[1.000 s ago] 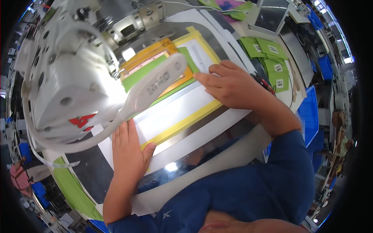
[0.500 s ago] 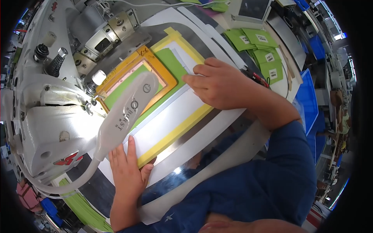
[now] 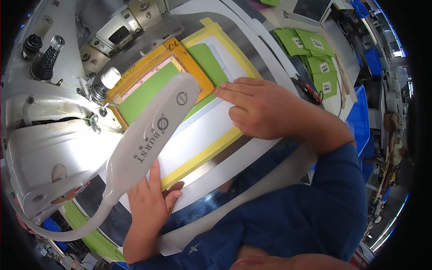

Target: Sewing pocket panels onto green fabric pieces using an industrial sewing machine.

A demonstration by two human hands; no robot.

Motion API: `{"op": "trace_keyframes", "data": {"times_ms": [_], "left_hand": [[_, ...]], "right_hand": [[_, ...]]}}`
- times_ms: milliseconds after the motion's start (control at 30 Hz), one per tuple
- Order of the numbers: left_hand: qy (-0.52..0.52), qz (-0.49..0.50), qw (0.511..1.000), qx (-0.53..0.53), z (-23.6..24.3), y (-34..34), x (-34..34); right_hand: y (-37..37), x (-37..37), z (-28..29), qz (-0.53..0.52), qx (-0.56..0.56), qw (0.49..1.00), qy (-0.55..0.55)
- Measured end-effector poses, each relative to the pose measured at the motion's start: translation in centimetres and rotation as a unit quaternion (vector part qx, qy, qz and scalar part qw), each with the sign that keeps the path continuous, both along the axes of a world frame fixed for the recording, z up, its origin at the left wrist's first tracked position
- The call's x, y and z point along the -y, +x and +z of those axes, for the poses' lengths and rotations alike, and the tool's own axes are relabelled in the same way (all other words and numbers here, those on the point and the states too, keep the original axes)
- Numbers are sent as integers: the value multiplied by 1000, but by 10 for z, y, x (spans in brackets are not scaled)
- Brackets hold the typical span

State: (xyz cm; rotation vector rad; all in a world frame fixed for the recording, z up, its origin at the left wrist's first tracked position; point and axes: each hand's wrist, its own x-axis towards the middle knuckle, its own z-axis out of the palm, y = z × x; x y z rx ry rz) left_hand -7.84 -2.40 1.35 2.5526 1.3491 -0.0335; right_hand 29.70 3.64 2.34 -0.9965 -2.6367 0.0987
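Note:
My left hand (image 3: 148,207) lies spread at the lower-left edge of a white board (image 3: 193,139) bordered with yellow tape (image 3: 204,157), its fingertips partly behind a white lamp head (image 3: 155,130). My right hand (image 3: 258,108) has index and middle fingers stretched to the lower-right corner of an orange frame (image 3: 198,72), the others curled, with nothing visibly held. The frame lies over a green piece (image 3: 210,60) on the board and has a pale pink inner border around a green middle. Its left side reaches under the sewing machine (image 3: 54,148), where the lamp's glare hides detail.
Labelled green pieces (image 3: 315,49) lie in overlapping piles at the upper right, beside red-handled snips (image 3: 308,90) and a blue tray (image 3: 360,126). More green strips (image 3: 90,234) lie at the lower left. A white-framed screen (image 3: 310,9) stands at the back right.
My view has shifted, so the lamp looms larger. My right hand's first two fingers have straightened toward the frame's corner. My left hand stays spread at the board's edge.

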Motion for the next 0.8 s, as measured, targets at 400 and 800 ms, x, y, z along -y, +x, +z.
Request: {"op": "trace_keyframes", "data": {"times_ms": [400, 800], "left_hand": [[23, 6, 998, -50, 5, 4, 7], [24, 5, 999, -32, 2, -3, 6]], "right_hand": [[8, 6, 5, -67, 21, 996, 53], [-4, 6, 4, -29, 5, 999, -35]]}}
